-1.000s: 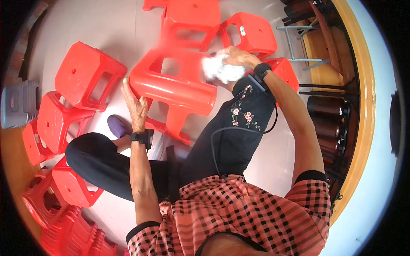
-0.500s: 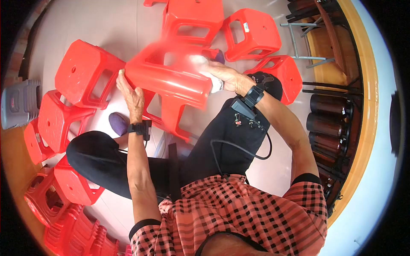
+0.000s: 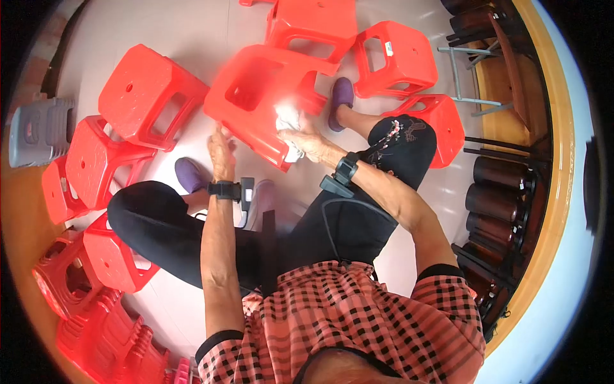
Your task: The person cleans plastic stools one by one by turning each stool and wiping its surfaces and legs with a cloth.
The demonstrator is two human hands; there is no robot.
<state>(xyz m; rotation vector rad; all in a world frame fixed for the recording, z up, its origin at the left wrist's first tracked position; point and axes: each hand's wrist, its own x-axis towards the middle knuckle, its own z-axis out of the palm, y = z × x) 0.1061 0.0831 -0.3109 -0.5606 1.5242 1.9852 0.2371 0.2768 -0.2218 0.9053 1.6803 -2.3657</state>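
Stool, one, red glossy plastic, square-topped form with cut-out sides [image 3: 256, 121]: centre of the scene, on the far side of the person's knees, between the two hands. Tipped over, with a dark-looking opening turned upward; outline partly blurred. Whether any part of it rests on the floor cannot be told.

Right hand [image 3: 311, 142]: at the near right part of the tipped stool. Fingers bent and closed about a crumpled white cloth [image 3: 290, 119], which lies against the stool's red surface; a bright, blurred patch shows at the cloth's far end.

Left hand [image 3: 222, 155]: at the near left edge of the same stool. Fingers partly curled, pointing to the far side; blur at their tips, so how far apart they are, and whether they touch the plastic, cannot be told.

Surroundings: a red square-topped plastic stool [image 3: 150, 96], upright, to the left; a similar red stool with a small white label [image 3: 403, 57], far right; stacked red plastic stools [image 3: 102, 336], near left; a grey plastic stool [image 3: 41, 134], far left edge; dark brown glossy cylinders [image 3: 502, 198] in a row, right; pale smooth floor [image 3: 192, 32] beneath.
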